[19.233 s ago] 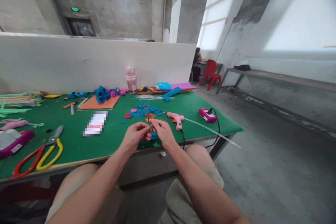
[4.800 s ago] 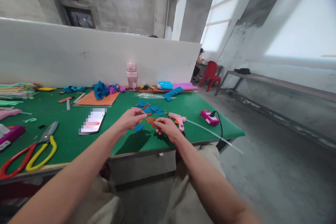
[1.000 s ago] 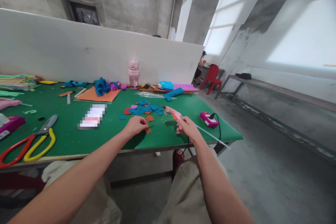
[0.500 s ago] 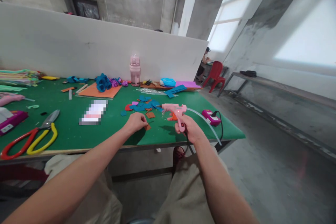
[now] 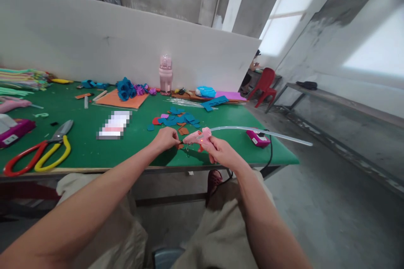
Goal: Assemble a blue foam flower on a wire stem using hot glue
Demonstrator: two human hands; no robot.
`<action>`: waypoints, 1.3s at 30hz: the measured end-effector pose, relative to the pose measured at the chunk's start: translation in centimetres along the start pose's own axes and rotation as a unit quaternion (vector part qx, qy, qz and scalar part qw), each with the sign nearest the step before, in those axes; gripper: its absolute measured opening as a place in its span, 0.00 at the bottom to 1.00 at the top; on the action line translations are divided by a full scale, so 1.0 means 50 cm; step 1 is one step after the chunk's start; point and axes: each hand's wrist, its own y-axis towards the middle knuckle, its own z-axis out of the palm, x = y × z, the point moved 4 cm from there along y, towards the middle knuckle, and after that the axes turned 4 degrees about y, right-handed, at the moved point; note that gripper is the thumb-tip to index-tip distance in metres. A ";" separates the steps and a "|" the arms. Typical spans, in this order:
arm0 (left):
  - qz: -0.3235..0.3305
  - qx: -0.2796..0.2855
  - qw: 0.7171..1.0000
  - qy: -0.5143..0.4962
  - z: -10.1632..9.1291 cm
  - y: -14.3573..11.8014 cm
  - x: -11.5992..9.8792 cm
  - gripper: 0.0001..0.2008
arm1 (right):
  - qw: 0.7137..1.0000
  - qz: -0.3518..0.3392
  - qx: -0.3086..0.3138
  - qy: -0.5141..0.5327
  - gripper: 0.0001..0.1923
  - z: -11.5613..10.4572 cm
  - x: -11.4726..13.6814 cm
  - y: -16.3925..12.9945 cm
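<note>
My right hand (image 5: 222,151) is wrapped round the handle of a pink hot glue gun (image 5: 197,136). A long clear glue stick (image 5: 261,130) sticks out of its back end, and a small light glows on its side. Pinched between the fingertips of my left hand (image 5: 167,138) is a small orange-brown cut piece (image 5: 180,146), mostly hidden by the fingers. The gun's nozzle points left at this piece, right beside the fingertips; whether they touch I cannot tell. Just beyond the hands lies a loose pile of blue cut pieces (image 5: 172,119), with a few brown, red and purple ones.
Large scissors (image 5: 53,147) with red and yellow handles lie at left, near a blurred white rectangle (image 5: 114,125). Behind are blue flower shapes (image 5: 125,89) on an orange sheet (image 5: 110,100), and a pink bottle (image 5: 166,75). A magenta power box (image 5: 258,138) sits near the right edge.
The glue gun has tilted and moved left and down, bringing its nozzle to the piece at my left fingertips. Its glue stick has swung up to the right. My view has tipped slightly downward.
</note>
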 end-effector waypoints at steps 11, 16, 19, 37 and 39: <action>0.011 -0.004 1.000 0.003 0.002 0.002 0.000 0.05 | 0.993 -0.041 -0.015 -0.107 0.12 0.003 0.009 0.005; 0.012 -0.006 1.000 0.004 0.003 0.003 0.001 0.05 | 0.990 -0.053 -0.014 -0.126 0.11 0.008 0.009 0.006; 0.008 -0.004 1.000 0.003 0.003 0.004 0.001 0.06 | 0.989 -0.059 -0.014 -0.136 0.10 0.010 0.006 0.008; 0.014 -0.007 1.000 0.006 0.003 0.003 -0.001 0.05 | 0.988 -0.061 -0.015 -0.142 0.10 0.011 0.006 0.009; 0.017 -0.008 1.000 0.006 0.004 0.004 0.000 0.06 | 0.987 -0.060 -0.013 -0.145 0.10 0.012 0.007 0.009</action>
